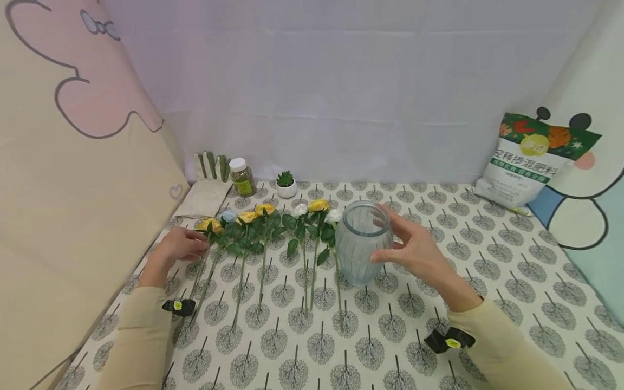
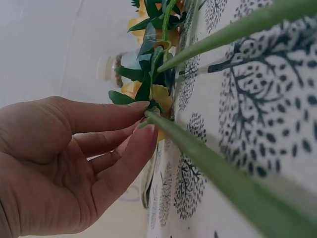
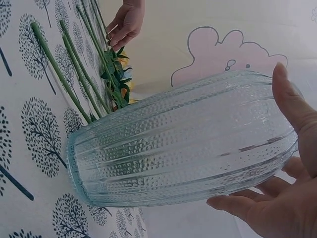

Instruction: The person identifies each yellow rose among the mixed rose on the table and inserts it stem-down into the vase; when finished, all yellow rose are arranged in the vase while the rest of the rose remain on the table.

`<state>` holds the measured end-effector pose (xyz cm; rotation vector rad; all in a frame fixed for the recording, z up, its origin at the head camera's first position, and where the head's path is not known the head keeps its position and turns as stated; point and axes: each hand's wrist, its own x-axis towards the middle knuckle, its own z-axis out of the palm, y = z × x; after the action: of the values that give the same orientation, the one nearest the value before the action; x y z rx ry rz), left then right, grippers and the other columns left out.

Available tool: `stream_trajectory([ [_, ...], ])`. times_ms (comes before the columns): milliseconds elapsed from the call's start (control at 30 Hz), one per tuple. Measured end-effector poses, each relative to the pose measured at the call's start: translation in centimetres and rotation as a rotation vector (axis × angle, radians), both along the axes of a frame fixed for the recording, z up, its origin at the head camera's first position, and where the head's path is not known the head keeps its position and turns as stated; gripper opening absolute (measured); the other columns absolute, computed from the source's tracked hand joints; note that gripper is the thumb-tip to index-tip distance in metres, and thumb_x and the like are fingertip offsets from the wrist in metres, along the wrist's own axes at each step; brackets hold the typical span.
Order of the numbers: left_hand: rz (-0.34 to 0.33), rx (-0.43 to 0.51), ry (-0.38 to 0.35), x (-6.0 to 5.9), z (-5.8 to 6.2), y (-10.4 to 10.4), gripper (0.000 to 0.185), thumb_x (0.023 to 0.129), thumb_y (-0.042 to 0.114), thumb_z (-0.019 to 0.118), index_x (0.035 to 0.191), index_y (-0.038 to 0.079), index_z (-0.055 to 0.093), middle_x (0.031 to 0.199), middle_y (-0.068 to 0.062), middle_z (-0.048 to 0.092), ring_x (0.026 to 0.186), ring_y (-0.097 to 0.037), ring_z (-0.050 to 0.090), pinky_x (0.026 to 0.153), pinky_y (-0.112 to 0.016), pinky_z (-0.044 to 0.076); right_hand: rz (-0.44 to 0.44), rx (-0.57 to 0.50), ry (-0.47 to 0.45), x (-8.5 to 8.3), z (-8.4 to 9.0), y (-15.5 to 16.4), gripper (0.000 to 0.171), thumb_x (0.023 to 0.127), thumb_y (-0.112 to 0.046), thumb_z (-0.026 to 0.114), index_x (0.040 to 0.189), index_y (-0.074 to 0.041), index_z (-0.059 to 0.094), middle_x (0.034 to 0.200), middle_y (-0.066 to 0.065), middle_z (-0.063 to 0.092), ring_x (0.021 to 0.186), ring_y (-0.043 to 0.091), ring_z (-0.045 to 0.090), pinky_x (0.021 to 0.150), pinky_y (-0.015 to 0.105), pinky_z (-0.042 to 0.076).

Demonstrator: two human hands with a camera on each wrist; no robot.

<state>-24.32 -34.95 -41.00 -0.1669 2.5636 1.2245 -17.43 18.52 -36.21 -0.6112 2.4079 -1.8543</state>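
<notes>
roses [image 1: 265,225]: seven; glass vase [image 1: 362,244]: one

Ribbed glass vase [image 1: 363,244] (glossy, dimpled).

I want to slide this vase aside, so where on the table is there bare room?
Bare cloth lies right of the glass vase, up to the fertilizer bag, and along the near edge below the stems. The left is crowded: the row of flowers, with a jar, gloves and small potted plant behind.
</notes>
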Motion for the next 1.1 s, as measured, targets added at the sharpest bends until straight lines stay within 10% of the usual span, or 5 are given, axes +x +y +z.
stream_trajectory([
  [367,-0.036,0.144,0.056,0.5,1.5,-1.5,0.056,0.102,0.014,0.06,0.144,-0.016,0.038,0.125,-0.028,0.06,0.092,-0.017,0.069,0.078,-0.036,0.061,-0.003,0.0,0.018,-0.1,0.2,0.0,0.101,0.075,-0.01,0.088,0.158,-0.02,0.031,0.159,0.008,0.034,0.146,0.028,0.031,0.104,0.031,0.045],
  [700,0.03,0.316,0.084,0.7,1.2,-2.8,0.064,0.099,0.015,0.066,0.146,-0.016,0.035,0.103,0.015,0.065,0.094,-0.005,0.066,0.084,-0.033,0.059,0.022,0.001,-0.006,-0.4,0.5,-0.2,0.103,0.074,-0.012,0.089,0.158,-0.022,0.03,0.158,0.008,0.036,0.146,0.027,0.032,0.104,0.031,0.045],
  [1100,0.018,0.431,0.098,0.6,1.8,-2.7,0.062,0.101,0.02,0.064,0.15,-0.006,0.034,0.122,0.012,0.053,0.099,0.004,0.061,0.09,-0.033,0.057,0.024,-0.018,-0.019,0.0,0.1,0.0,0.103,0.073,-0.011,0.088,0.158,-0.02,0.03,0.161,0.007,0.03,0.147,0.028,0.028,0.106,0.036,0.043],
])
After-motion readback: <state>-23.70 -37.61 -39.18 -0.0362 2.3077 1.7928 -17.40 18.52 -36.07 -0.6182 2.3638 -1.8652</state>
